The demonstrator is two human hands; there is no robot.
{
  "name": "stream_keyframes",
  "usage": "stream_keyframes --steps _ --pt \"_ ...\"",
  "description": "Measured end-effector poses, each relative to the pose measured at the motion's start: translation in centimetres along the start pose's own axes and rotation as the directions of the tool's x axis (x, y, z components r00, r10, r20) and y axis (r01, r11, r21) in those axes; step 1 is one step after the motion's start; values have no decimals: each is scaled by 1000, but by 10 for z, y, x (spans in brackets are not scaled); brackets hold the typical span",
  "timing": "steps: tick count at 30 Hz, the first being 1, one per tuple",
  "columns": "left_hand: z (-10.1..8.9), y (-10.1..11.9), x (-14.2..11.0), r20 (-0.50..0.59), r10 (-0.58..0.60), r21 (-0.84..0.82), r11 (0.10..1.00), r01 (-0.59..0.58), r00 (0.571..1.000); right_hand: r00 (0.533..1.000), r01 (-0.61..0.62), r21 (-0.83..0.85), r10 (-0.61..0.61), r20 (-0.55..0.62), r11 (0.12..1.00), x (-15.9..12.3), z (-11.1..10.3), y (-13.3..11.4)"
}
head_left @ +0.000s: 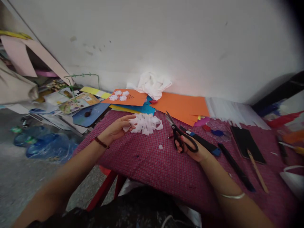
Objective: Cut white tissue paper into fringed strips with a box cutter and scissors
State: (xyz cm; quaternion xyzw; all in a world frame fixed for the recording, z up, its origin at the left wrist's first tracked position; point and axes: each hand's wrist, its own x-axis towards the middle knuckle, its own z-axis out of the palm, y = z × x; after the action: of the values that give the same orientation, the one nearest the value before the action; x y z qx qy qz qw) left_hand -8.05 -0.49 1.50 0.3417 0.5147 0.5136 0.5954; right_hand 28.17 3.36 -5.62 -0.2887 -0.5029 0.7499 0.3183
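Note:
Black-handled scissors (pixel 175 129) are in my right hand (pixel 190 151), fingers through the handle loops, blades pointing up and away, slightly apart. My left hand (pixel 120 127), with a dark bead bracelet at its wrist, pinches a small piece of white paper (pixel 126 127) between thumb and fingers. Just right of that hand lies a loose heap of white paper strips (pixel 146 123) on the red checked tablecloth (pixel 152 164). A tiny white scrap (pixel 161 147) rests between my two hands, nearer the right one.
Orange sheets (pixel 180 104) lie along the wall, one bearing white paper flowers (pixel 120 95). Crumpled white paper (pixel 153 85) sits behind them. On the right are a blue-and-black cutter (pixel 206 144), a black bar (pixel 236 167), a black tablet-like slab (pixel 247 142) and a wooden stick (pixel 257 171).

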Motion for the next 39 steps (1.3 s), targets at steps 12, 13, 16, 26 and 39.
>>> stream_keyframes --steps 12,13,16,26,39 --pt "-14 6 15 100 91 56 994 -97 991 996 -36 -43 33 -81 998 -5 9 -8" --pt "-14 9 21 95 131 65 988 -137 987 997 -33 -62 28 -70 998 -5 10 -9" --pt "-17 10 39 63 209 -11 978 -209 976 998 17 -181 -29 -62 983 -6 19 -14" --pt "-32 10 27 73 340 480 812 -332 938 998 13 -445 17 63 896 10 69 -45" --pt "30 -52 13 522 363 810 71 -582 772 987 118 -225 -89 135 967 43 65 -18"
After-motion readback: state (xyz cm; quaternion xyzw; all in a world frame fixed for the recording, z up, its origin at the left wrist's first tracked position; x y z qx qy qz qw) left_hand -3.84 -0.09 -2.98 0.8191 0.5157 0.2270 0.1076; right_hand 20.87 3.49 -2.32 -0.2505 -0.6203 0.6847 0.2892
